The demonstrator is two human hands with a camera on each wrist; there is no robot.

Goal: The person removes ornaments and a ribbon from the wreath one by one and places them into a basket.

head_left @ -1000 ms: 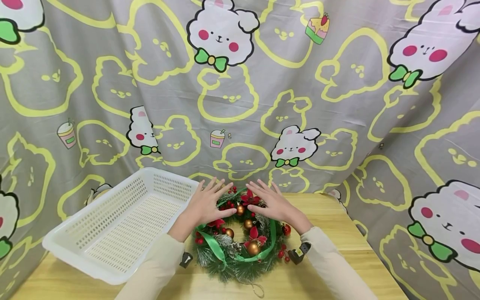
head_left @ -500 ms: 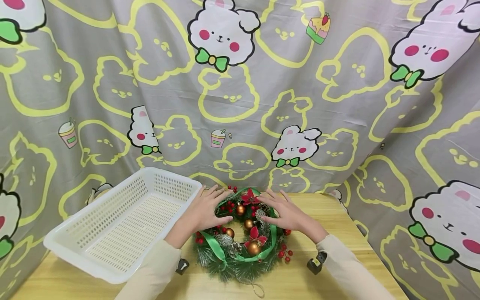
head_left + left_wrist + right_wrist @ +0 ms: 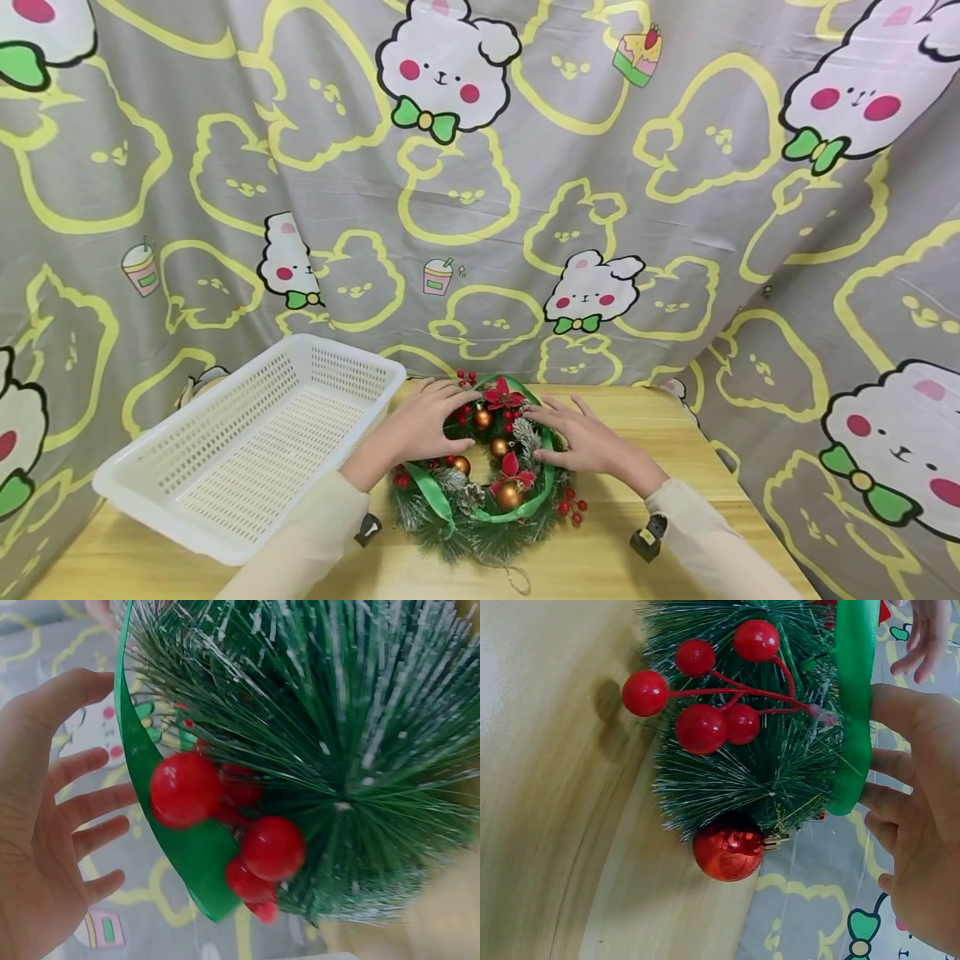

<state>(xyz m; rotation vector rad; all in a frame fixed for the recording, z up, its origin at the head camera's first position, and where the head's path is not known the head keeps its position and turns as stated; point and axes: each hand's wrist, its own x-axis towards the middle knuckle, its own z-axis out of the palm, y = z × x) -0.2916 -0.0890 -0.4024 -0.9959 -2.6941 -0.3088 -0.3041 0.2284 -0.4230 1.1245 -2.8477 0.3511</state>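
Note:
A Christmas wreath (image 3: 491, 542) lies on the table, dressed with green ribbon (image 3: 432, 492), gold balls (image 3: 509, 495), red flowers (image 3: 504, 394) and red berries (image 3: 573, 507). My left hand (image 3: 416, 427) is over its left side, fingers apart and slightly bent. In the left wrist view the thumb and fingers are close beside the ribbon (image 3: 202, 862); whether they touch it I cannot tell. Over the right side is my right hand (image 3: 592, 437). Its fingertips (image 3: 885, 761) meet or nearly meet the ribbon (image 3: 855, 705) in the right wrist view, where a shiny red ball (image 3: 729, 851) hangs.
A white perforated plastic basket (image 3: 255, 450) stands left of the wreath, near the left forearm. The wooden table (image 3: 675, 533) runs back to a grey curtain (image 3: 480, 192) with cartoon prints. A thin twine loop (image 3: 517, 579) sticks out at the wreath's front.
My right hand has moved outward to the right, away from the wreath's middle. Both hands have come lower, with fingers less spread. The wreath stays in place.

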